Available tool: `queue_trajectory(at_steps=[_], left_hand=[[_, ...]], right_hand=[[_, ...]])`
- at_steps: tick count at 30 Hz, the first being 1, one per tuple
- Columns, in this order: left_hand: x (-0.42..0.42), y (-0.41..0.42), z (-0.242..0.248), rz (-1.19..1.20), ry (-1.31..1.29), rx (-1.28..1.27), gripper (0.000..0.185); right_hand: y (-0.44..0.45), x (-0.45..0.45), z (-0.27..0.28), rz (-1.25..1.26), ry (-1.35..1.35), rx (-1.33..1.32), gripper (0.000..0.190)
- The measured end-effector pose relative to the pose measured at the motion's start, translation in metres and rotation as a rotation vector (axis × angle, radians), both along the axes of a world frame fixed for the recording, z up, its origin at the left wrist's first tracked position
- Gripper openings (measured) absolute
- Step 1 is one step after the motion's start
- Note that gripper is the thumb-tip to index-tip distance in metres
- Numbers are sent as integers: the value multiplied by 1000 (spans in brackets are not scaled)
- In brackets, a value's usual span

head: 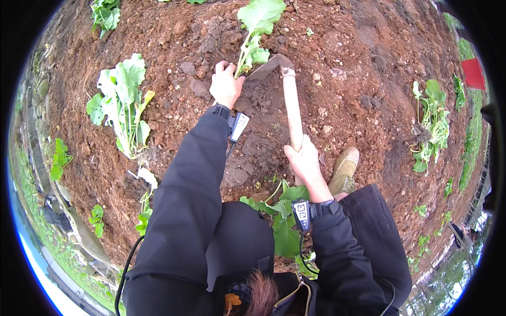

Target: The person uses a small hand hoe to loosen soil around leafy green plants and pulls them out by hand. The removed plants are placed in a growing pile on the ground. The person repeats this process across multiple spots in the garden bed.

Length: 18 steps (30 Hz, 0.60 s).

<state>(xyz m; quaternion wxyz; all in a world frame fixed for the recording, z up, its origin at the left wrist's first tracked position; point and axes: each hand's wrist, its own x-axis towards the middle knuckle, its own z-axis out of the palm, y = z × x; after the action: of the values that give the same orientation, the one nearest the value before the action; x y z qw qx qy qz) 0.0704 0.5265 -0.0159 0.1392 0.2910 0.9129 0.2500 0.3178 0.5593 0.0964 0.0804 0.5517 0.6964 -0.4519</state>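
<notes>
My left hand (226, 85) is at the base of a leafy green seedling (261, 19), its fingers around the lower stems at the soil. The seedling stands with its leaves pointing away from me. My right hand (306, 160) grips the wooden handle of a hoe (292, 106). The hoe's metal blade (264, 72) rests in the reddish-brown soil just right of the seedling's base, close to my left fingertips. The blade's lower edge is hidden at the soil. Both wrists carry strapped devices with cables.
Uprooted leafy seedlings lie in a bunch (126, 102) on the left and another (433, 118) on the right. Broad-leaved plants (286, 233) grow beside my knee. My shoe (344, 170) stands on the soil. Stones (81, 233) edge the left side; a red object (473, 74) is far right.
</notes>
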Motion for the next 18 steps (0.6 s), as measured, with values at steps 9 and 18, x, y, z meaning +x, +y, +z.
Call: queue_trajectory(at_steps=[9, 18], left_hand=[[-7, -9, -15, -60, -30, 31, 41], [-12, -10, -17, -102, 57, 52, 38]], right_hand=[[11, -12, 1, 80, -94, 39, 29], [14, -18, -4, 186, -181, 197, 30]])
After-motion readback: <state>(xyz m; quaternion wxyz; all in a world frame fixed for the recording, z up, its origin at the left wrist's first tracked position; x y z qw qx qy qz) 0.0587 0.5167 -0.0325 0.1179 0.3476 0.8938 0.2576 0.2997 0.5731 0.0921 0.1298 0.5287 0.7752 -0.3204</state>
